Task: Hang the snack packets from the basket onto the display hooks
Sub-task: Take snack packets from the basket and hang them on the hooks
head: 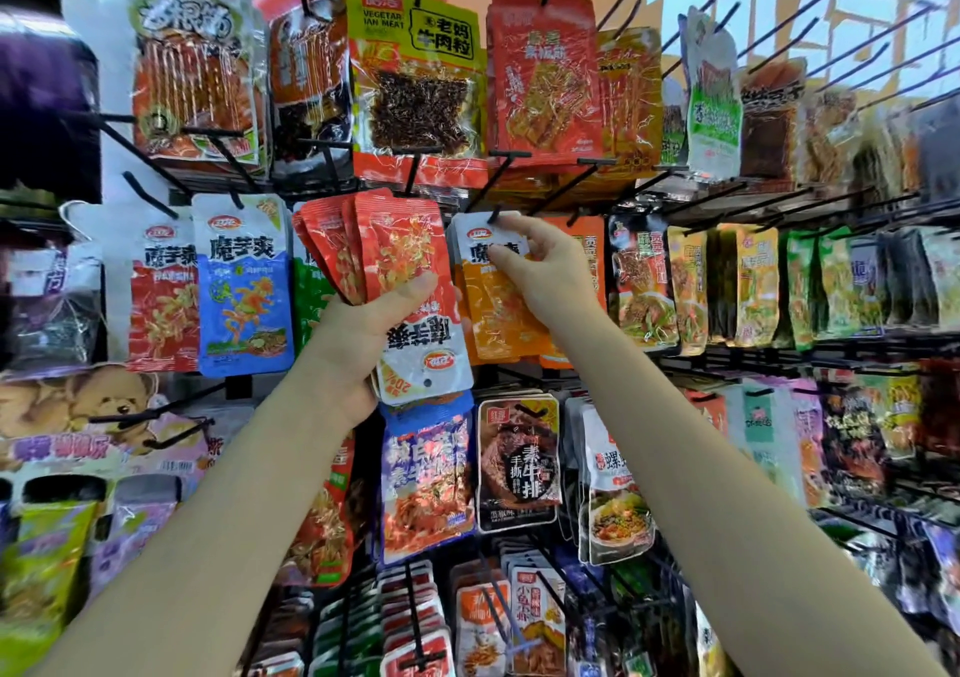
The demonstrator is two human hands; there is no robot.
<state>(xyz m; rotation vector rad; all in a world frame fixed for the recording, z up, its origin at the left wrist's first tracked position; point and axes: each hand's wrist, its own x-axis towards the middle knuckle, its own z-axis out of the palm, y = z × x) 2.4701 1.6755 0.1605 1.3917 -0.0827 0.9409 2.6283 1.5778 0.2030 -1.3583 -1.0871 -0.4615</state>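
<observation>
Clearly we risk missing the hook (493, 215) at twelve o'clock: our right hand (540, 266) fingers pinch the orange packet (493, 313) there, while our left hand (358, 333) grips a loose red packet stack (384, 261) that could slip.

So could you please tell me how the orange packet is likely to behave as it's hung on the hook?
The orange packet looks like thin glossy film, so it is probably floppy and somewhat slippery. The right hand pinches only its top edge, suggesting it is light. Hanging from one hook, it may swing.
</observation>
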